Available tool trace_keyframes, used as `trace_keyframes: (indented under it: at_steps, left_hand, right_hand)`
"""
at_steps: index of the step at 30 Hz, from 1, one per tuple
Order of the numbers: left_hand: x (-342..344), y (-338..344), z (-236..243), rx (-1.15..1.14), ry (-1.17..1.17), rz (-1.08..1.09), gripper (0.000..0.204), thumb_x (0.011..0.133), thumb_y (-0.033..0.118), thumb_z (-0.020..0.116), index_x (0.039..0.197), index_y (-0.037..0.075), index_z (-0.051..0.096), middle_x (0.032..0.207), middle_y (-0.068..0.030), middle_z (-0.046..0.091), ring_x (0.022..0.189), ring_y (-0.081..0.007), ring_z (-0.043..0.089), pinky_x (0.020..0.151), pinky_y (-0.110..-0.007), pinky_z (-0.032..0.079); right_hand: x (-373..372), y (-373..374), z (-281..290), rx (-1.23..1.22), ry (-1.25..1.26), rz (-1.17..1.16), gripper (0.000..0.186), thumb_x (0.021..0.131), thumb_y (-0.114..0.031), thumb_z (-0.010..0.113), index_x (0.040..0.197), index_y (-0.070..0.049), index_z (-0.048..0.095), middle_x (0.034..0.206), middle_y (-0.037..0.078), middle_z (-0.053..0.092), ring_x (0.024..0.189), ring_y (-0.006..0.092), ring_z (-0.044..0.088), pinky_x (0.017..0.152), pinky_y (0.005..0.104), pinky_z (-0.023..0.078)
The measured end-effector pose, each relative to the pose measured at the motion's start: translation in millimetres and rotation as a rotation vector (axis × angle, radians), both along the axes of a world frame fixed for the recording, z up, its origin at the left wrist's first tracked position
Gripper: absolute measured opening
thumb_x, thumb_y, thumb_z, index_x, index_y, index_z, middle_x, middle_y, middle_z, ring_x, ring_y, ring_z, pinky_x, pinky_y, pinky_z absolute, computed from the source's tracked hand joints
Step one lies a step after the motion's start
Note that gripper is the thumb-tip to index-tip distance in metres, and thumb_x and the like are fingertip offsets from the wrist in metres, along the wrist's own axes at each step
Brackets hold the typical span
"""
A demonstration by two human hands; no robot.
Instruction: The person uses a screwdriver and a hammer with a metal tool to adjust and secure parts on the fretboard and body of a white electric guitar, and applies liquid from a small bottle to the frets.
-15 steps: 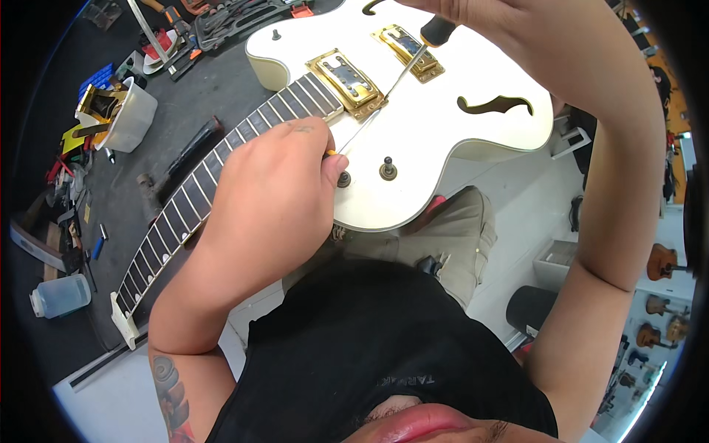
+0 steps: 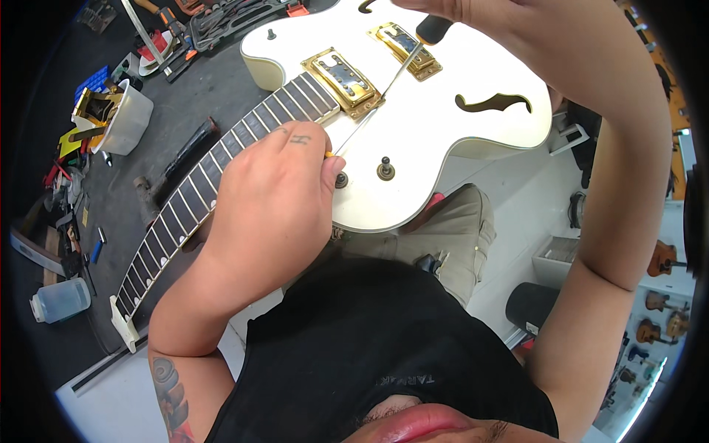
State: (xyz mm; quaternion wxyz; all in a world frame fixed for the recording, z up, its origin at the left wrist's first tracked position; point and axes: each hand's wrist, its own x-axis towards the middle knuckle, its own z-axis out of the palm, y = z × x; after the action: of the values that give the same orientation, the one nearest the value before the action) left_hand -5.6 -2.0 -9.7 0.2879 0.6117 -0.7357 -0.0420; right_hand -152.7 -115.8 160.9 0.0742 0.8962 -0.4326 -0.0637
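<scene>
A white hollow-body guitar [image 2: 413, 159] lies face up in front of me, with two gold-framed pickups. My right hand [image 2: 509, 33], partly cut off by the upper edge, holds a screwdriver [image 2: 402, 71] by its black handle. Its tip meets the near corner of the pickup [image 2: 342, 83] beside the fretboard. Left of that corner, my left hand [image 2: 277, 188] is closed above the fretboard's end. Between thumb and finger shows an orange bit of a thin tool [image 2: 329, 154], mostly hidden; a fine pale line runs from there toward the same corner.
A hammer [image 2: 173, 166] lies on the dark bench left of the neck. Farther left are a white tub [image 2: 131, 118] holding gold parts and a clear bottle [image 2: 60, 300]. A tool case [image 2: 236, 29] sits at the back. Guitars [image 2: 650, 332] hang at the far right.
The view has shifted slightly, and the guitar appears a little farther left. Both hands keep their hold, with the screwdriver tip still at the pickup's corner.
</scene>
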Motion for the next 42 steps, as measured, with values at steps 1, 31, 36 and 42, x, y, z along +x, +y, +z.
trace_keyframes:
  at_steps: [1, 31, 36, 42]
  left_hand:
    - [0.8, 1.5, -0.4, 0.006, -0.001, 0.012, 0.014, 0.089, 0.006, 0.071, 0.090, -0.002, 0.059, 0.082, -0.0184, 0.063, 0.074, -0.0389, 0.064, 0.067, -0.047, 0.052]
    - [1.0, 2.5, -2.7, -0.019, 0.001, 0.021, 0.014, 0.087, 0.005, 0.071, 0.090, -0.002, 0.059, 0.082, -0.0180, 0.064, 0.074, -0.0376, 0.064, 0.067, -0.046, 0.052]
    - [2.6, 3.6, -4.2, -0.022, 0.002, 0.028, 0.014, 0.087, 0.004, 0.072, 0.090, -0.002, 0.060, 0.082, -0.0179, 0.063, 0.074, -0.0377, 0.064, 0.067, -0.046, 0.052]
    - [1.3, 3.6, -2.9, -0.006, 0.009, 0.029, 0.014, 0.088, 0.005, 0.071, 0.090, -0.002, 0.060, 0.082, -0.0180, 0.063, 0.074, -0.0378, 0.064, 0.068, -0.046, 0.052]
  right_hand:
    - [-11.7, -5.4, -8.0, -0.022, -0.058, 0.223, 0.008, 0.090, -0.003, 0.069, 0.096, 0.001, 0.065, 0.090, 0.015, 0.069, 0.085, 0.0267, 0.072, 0.072, 0.0373, 0.056]
    - [-18.6, -22.6, -3.6, 0.151, -0.243, 0.705, 0.016, 0.093, -0.009, 0.066, 0.107, 0.000, 0.064, 0.094, 0.017, 0.069, 0.084, 0.0324, 0.070, 0.073, 0.0402, 0.055]
    - [8.3, -6.4, -20.4, 0.231, -0.585, 0.121, 0.020, 0.097, -0.017, 0.065, 0.106, 0.000, 0.066, 0.089, 0.018, 0.070, 0.082, 0.0311, 0.070, 0.073, 0.0384, 0.055]
    - [-26.5, -27.5, -0.2, 0.350, -0.154, 0.538, 0.024, 0.090, -0.004, 0.064, 0.114, 0.000, 0.062, 0.100, 0.017, 0.070, 0.088, 0.0283, 0.070, 0.073, 0.0354, 0.055]
